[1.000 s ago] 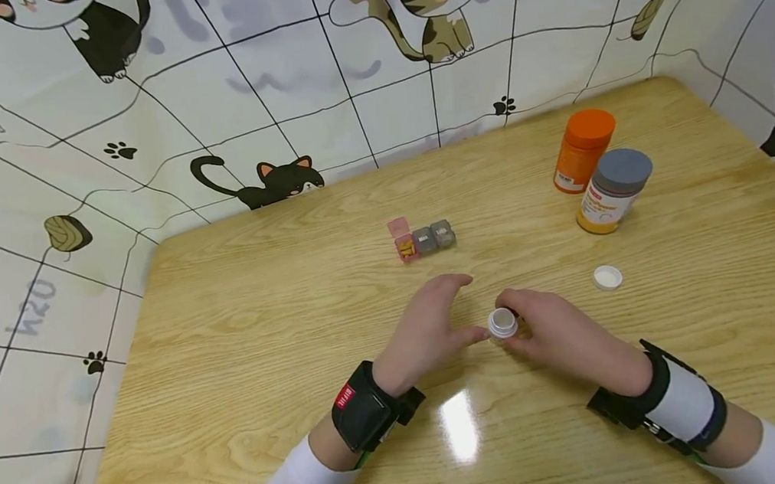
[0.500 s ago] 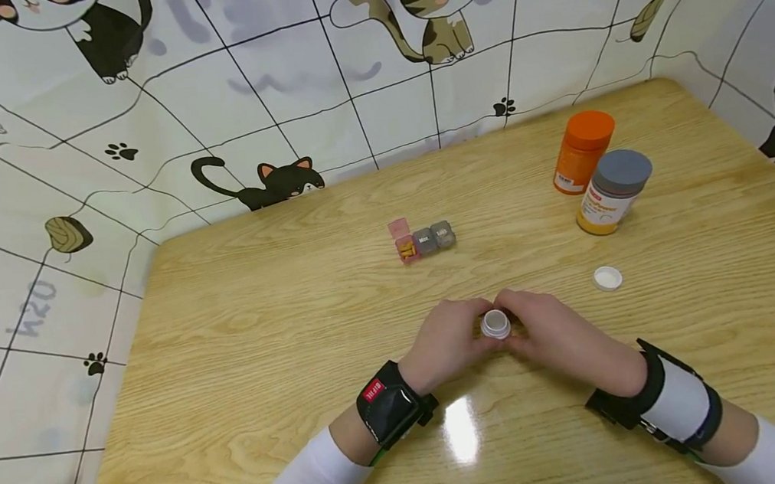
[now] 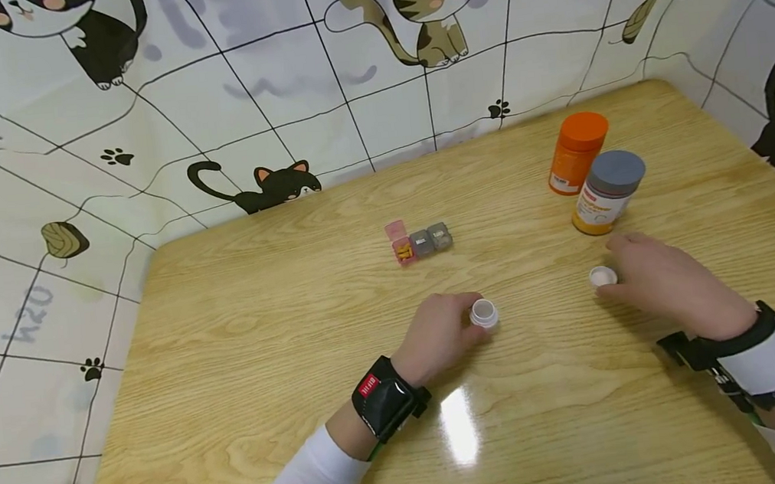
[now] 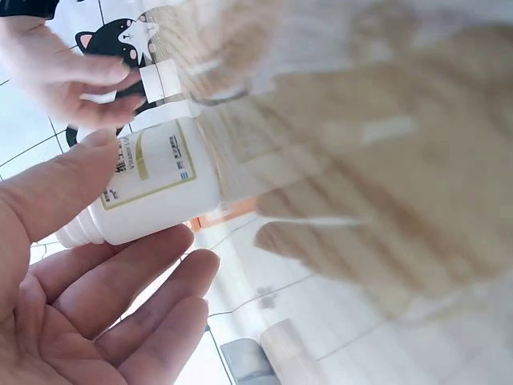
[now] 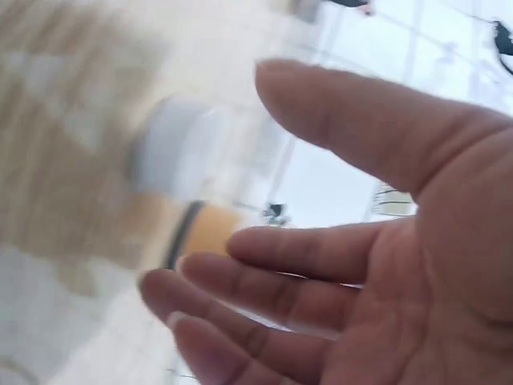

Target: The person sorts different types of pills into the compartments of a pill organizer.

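My left hand [image 3: 440, 330] holds a small white vitamin bottle [image 3: 484, 316] upright, its mouth uncovered. In the left wrist view the thumb presses the bottle's [image 4: 160, 180] gold-edged label, fingers on the opposite side and the threaded neck bare. My right hand [image 3: 675, 286] reaches over the table at a white bottle cap [image 3: 602, 277], thumb and fingers spread to either side of it. The right wrist view shows the cap [image 5: 180, 148] blurred, just beyond the parted thumb and fingers.
A pill organizer [image 3: 422, 240] lies further back, its pink compartment open with yellow pills inside, two grey ones closed. A grey-lidded bottle [image 3: 608, 192] stands behind my right hand, beside an orange bottle [image 3: 578, 152]. Cat-print sheeting [image 3: 264, 91] borders the wooden table [image 3: 262, 307].
My left hand has closed around the vitamin bottle beside my right hand. The right hand has then let go and moved right to the cap. The bottle has shifted slightly left.
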`<state>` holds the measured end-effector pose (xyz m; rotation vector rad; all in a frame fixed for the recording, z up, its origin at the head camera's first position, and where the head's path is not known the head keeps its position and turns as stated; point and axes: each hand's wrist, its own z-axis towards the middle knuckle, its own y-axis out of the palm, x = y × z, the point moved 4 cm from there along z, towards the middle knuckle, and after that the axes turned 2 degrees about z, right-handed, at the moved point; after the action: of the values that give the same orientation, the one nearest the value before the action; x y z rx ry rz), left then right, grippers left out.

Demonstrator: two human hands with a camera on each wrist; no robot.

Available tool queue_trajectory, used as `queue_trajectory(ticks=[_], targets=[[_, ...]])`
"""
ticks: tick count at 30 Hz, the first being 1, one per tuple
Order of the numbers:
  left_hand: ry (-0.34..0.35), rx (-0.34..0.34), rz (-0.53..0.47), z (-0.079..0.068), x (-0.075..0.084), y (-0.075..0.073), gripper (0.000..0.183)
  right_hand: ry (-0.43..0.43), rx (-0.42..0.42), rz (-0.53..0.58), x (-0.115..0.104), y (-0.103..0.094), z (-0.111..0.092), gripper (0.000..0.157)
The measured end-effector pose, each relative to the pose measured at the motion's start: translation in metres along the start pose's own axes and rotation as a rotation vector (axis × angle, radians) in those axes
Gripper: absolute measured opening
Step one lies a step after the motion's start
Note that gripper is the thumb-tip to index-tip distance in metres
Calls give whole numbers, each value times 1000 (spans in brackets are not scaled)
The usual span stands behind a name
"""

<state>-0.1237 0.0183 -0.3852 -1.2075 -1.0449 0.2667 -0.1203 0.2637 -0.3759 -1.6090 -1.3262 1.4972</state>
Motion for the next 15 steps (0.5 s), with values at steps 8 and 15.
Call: queue_trajectory(ticks=[8,15], targets=[[-9,-4,6,2,-2,-1,25,-22,12,-49,8,8,8,30],[-36,-9,22,3,-4,-2,32,-65,60,-21,-3,6,10,18]])
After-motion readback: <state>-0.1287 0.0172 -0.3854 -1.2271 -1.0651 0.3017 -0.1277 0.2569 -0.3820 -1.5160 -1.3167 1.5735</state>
